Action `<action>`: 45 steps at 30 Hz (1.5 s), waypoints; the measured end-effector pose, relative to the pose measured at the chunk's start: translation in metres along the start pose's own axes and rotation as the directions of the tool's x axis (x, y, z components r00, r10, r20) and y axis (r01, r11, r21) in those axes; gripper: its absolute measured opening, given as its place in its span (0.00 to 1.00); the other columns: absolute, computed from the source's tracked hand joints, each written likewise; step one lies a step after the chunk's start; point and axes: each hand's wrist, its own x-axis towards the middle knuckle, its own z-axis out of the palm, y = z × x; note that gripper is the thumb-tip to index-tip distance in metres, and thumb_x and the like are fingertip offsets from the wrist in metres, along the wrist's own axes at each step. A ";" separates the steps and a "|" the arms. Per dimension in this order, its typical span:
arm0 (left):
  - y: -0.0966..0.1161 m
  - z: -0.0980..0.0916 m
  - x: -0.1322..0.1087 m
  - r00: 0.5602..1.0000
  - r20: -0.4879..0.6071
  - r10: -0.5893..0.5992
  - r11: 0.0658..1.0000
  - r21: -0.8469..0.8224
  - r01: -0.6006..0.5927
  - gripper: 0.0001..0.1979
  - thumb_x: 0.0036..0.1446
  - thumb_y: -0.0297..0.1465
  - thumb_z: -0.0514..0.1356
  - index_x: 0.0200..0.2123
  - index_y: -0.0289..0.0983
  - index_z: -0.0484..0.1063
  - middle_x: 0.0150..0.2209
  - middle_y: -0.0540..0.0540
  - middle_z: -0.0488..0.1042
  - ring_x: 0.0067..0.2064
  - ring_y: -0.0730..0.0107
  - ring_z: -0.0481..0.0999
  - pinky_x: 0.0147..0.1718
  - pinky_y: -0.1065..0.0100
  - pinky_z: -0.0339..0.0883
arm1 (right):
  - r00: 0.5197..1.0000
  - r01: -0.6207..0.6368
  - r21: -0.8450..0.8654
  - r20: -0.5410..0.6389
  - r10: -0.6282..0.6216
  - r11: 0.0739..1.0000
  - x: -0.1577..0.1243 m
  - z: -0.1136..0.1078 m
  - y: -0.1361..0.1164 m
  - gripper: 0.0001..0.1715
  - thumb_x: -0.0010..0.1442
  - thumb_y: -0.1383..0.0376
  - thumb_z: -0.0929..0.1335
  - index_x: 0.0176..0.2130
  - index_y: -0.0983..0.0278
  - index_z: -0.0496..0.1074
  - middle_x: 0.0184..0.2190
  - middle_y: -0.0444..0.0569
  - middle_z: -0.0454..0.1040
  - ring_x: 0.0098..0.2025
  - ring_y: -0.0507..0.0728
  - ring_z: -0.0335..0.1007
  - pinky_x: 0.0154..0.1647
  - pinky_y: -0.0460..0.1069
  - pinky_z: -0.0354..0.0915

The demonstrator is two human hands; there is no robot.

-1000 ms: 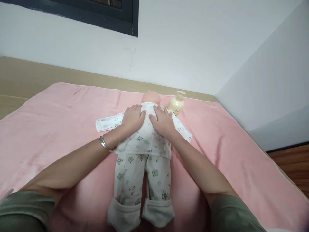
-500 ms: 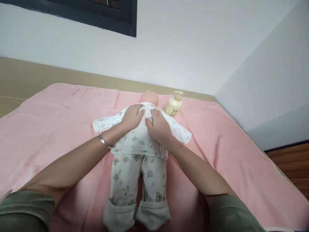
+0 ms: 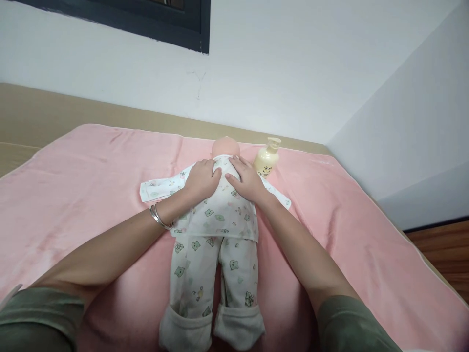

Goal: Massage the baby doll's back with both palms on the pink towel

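A baby doll [image 3: 225, 146] lies stretched out, its head at the far end, in a white printed top [image 3: 216, 215] and matching trousers [image 3: 198, 274] with turned-up cuffs. My left hand [image 3: 202, 180] rests flat on the left side of the upper torso, thumb toward the middle. On the other side of the torso lies my right hand [image 3: 247, 180], fingers stretched toward the neck. Both hands press on the cloth and grip nothing. A pale yellow pump bottle [image 3: 266, 159] stands just beyond my right hand, beside the doll's head.
Under the doll spreads a pink blanket [image 3: 91, 195], slightly creased. A beige ledge [image 3: 146, 111] runs along the white wall [image 3: 278, 73], with a dark window frame [image 3: 183, 34] above. Reddish-brown wood [image 3: 443, 254] shows at the right edge.
My right hand has slid up and slightly to the right, closer to the doll's shoulder. My left hand stays nearly in place. The doll's lower body appears a little farther right.
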 end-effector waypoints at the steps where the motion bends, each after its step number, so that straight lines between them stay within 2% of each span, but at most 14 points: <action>1: 0.000 0.001 0.000 1.000 -0.004 -0.001 1.000 0.016 0.001 0.14 0.64 0.36 0.48 0.36 0.37 0.71 0.39 0.35 0.77 0.43 0.50 0.76 0.51 0.47 0.72 | 1.000 0.002 0.001 0.016 -0.002 1.000 0.000 -0.001 0.002 0.42 0.70 0.47 0.60 0.71 0.69 0.59 0.74 0.57 0.55 0.78 0.68 0.47 0.78 0.65 0.49; 6: -0.001 0.005 0.000 1.000 -0.009 -0.010 1.000 0.002 0.010 0.23 0.65 0.36 0.47 0.51 0.31 0.75 0.51 0.32 0.78 0.55 0.47 0.75 0.61 0.46 0.68 | 0.998 -0.032 -0.052 0.049 0.034 0.998 -0.001 0.003 -0.003 0.42 0.72 0.50 0.57 0.74 0.72 0.53 0.76 0.59 0.50 0.79 0.67 0.44 0.79 0.63 0.45; 12: -0.010 0.000 0.005 0.995 0.076 -0.065 0.991 -0.116 0.074 0.27 0.66 0.38 0.48 0.60 0.30 0.71 0.61 0.35 0.74 0.64 0.52 0.71 0.69 0.50 0.62 | 0.991 -0.103 -0.134 0.074 0.113 0.986 -0.019 0.010 -0.048 0.41 0.72 0.55 0.58 0.74 0.74 0.50 0.76 0.66 0.45 0.79 0.72 0.40 0.78 0.70 0.43; 14: -0.012 -0.002 0.006 0.995 0.082 -0.062 0.991 -0.113 0.071 0.27 0.66 0.38 0.48 0.60 0.31 0.71 0.62 0.36 0.74 0.64 0.54 0.71 0.69 0.52 0.61 | 0.988 -0.118 -0.129 0.086 0.130 0.985 -0.023 0.011 -0.057 0.41 0.72 0.56 0.59 0.74 0.74 0.49 0.77 0.65 0.43 0.79 0.74 0.38 0.78 0.72 0.42; 16: -0.009 -0.003 0.006 0.995 0.081 -0.051 0.995 -0.084 0.058 0.26 0.67 0.37 0.47 0.60 0.31 0.71 0.62 0.36 0.74 0.64 0.54 0.71 0.69 0.52 0.62 | 0.988 -0.117 -0.105 0.088 0.127 0.988 -0.022 0.011 -0.055 0.40 0.72 0.56 0.58 0.74 0.73 0.50 0.77 0.64 0.44 0.79 0.73 0.38 0.78 0.71 0.42; 19: 0.002 -0.003 -0.003 0.996 0.084 -0.014 1.000 0.010 0.013 0.26 0.67 0.34 0.45 0.59 0.27 0.70 0.58 0.32 0.74 0.62 0.50 0.72 0.67 0.48 0.64 | 0.991 -0.108 -0.041 0.078 0.111 0.993 -0.011 0.008 -0.037 0.39 0.73 0.54 0.56 0.74 0.71 0.51 0.76 0.62 0.47 0.79 0.68 0.40 0.79 0.68 0.42; 23: 0.020 -0.002 -0.023 0.997 0.052 0.065 0.986 0.151 -0.072 0.26 0.66 0.28 0.43 0.59 0.21 0.68 0.58 0.25 0.70 0.63 0.44 0.68 0.66 0.45 0.62 | 0.988 -0.115 0.002 0.101 0.114 0.993 0.002 0.005 -0.018 0.40 0.73 0.52 0.56 0.75 0.69 0.49 0.77 0.58 0.46 0.80 0.68 0.36 0.79 0.70 0.40; 26: 0.020 -0.004 -0.024 0.994 0.069 0.089 0.987 0.126 -0.097 0.22 0.65 0.28 0.44 0.55 0.25 0.69 0.58 0.26 0.70 0.62 0.46 0.68 0.65 0.47 0.63 | 0.991 -0.115 -0.040 0.062 0.117 0.993 -0.003 0.007 -0.027 0.39 0.73 0.54 0.55 0.74 0.73 0.52 0.76 0.62 0.50 0.79 0.69 0.42 0.79 0.69 0.44; 29: 0.009 -0.007 -0.010 0.993 0.107 0.055 0.998 0.034 -0.059 0.18 0.65 0.29 0.44 0.48 0.31 0.71 0.52 0.31 0.74 0.55 0.51 0.73 0.62 0.49 0.67 | 0.991 -0.136 -0.109 -0.023 0.134 0.985 -0.015 0.013 -0.049 0.36 0.72 0.60 0.54 0.70 0.80 0.57 0.72 0.70 0.56 0.76 0.70 0.49 0.78 0.66 0.48; 32: -0.002 -0.008 0.003 0.991 0.128 0.030 0.999 -0.034 -0.026 0.17 0.67 0.34 0.44 0.44 0.34 0.70 0.48 0.35 0.76 0.52 0.52 0.74 0.61 0.49 0.68 | 0.989 -0.145 -0.133 -0.045 0.140 0.980 -0.019 0.017 -0.056 0.35 0.71 0.63 0.54 0.69 0.81 0.58 0.72 0.71 0.57 0.76 0.71 0.50 0.78 0.66 0.48; 35: 0.000 -0.006 0.000 0.992 0.120 0.032 0.999 0.017 -0.034 0.20 0.67 0.34 0.43 0.48 0.31 0.70 0.51 0.32 0.75 0.55 0.51 0.73 0.62 0.47 0.67 | 0.992 -0.125 -0.073 -0.034 0.123 0.989 -0.009 0.015 -0.040 0.35 0.72 0.59 0.55 0.69 0.77 0.59 0.71 0.67 0.60 0.74 0.69 0.54 0.77 0.65 0.51; 39: 0.013 -0.004 -0.018 0.986 0.100 0.133 0.978 0.147 -0.147 0.23 0.65 0.27 0.44 0.57 0.23 0.68 0.58 0.25 0.70 0.63 0.46 0.68 0.67 0.45 0.62 | 0.994 -0.106 -0.035 -0.001 0.106 0.994 0.007 0.009 -0.018 0.37 0.71 0.55 0.57 0.69 0.75 0.60 0.71 0.65 0.60 0.74 0.68 0.55 0.77 0.64 0.52; 42: 0.017 -0.007 -0.020 0.981 0.126 0.147 0.977 0.136 -0.164 0.23 0.64 0.24 0.44 0.56 0.23 0.68 0.59 0.26 0.70 0.63 0.49 0.69 0.67 0.48 0.63 | 0.992 -0.122 -0.086 0.002 0.123 0.989 0.002 0.008 -0.028 0.37 0.71 0.58 0.56 0.70 0.78 0.58 0.72 0.67 0.58 0.76 0.68 0.52 0.77 0.64 0.50; 45: 0.010 -0.013 -0.008 0.984 0.156 0.081 0.991 0.096 -0.097 0.19 0.65 0.27 0.43 0.49 0.29 0.70 0.52 0.30 0.75 0.56 0.51 0.74 0.61 0.51 0.69 | 0.988 -0.151 -0.154 -0.003 0.152 0.977 -0.012 0.011 -0.052 0.37 0.71 0.61 0.55 0.70 0.82 0.56 0.72 0.70 0.56 0.76 0.70 0.50 0.78 0.65 0.49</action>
